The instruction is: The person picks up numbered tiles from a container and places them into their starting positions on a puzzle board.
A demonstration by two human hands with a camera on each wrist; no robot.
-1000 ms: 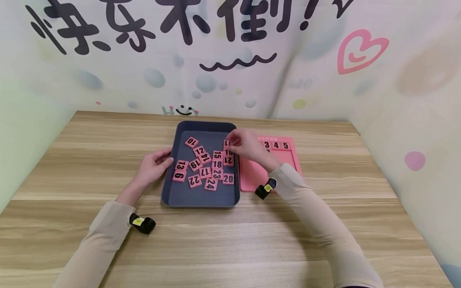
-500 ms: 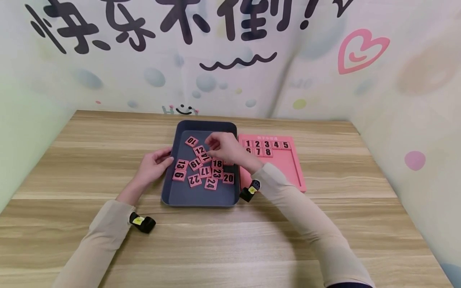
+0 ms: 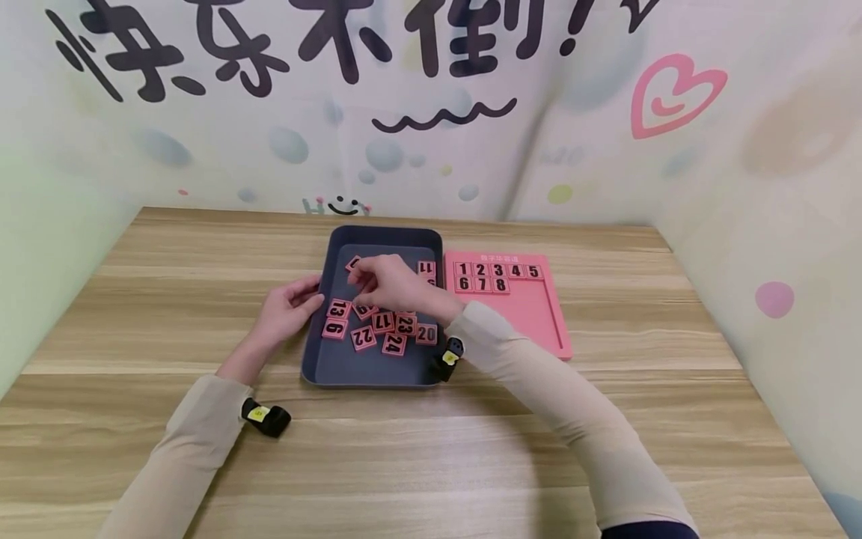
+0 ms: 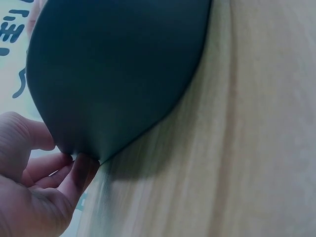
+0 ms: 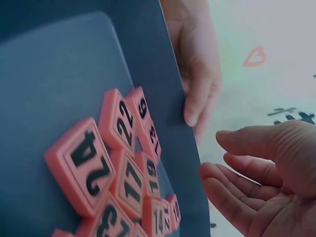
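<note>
My left hand grips the left wall of a dark blue-grey tray. In the left wrist view, its thumb and fingers hold the tray's edge. Inside lie several pink number tiles, loose and turned various ways. Over the far left part of the tray is my right hand, fingers loosely bent. It covers some tiles, and the 10 tile peeks out near its fingertips. The right wrist view shows a gap between thumb and fingers, with nothing in it; the 24 tile is large there.
Right beside the tray lies a pink puzzle board with tiles 1 to 8 set along its top rows. All this stands on a wooden table, in front of a printed wall sheet. Wrist cameras sit on both sleeves.
My right hand has moved left across the tray, from the tiles by its right wall to the upper left ones, uncovering the board's tiles. My left hand stays on the tray.
</note>
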